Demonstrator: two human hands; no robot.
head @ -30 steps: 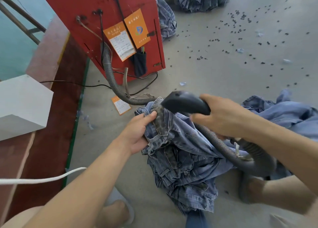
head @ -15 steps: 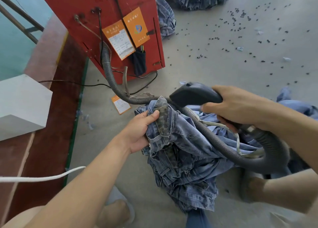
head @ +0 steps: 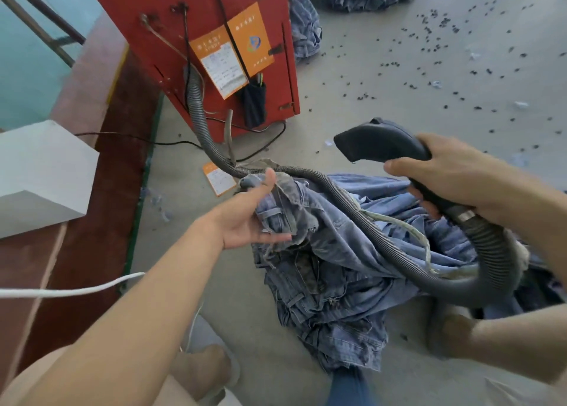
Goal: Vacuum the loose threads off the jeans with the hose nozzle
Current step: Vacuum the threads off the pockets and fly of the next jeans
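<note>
Red cabinet (head: 196, 16) at the back left, ribbed grey hose (head: 346, 203) snaking out of it across the floor. Left hand (head: 248, 218) palm-up, thumb pinning the jeans (head: 337, 283) waistband, fingers under the denim. Jeans heaped on the concrete, centre. Right hand (head: 460, 178) wrapped round the black nozzle (head: 377, 140), lifted clear above the pile.

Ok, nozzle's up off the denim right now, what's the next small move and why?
Probably bring the nozzle down onto the bunched waistband of the jeans by the left hand. The right hand holds it clear above the cloth, mouth pointing left, while frayed threads hang beside the left hand's fingers.
</note>
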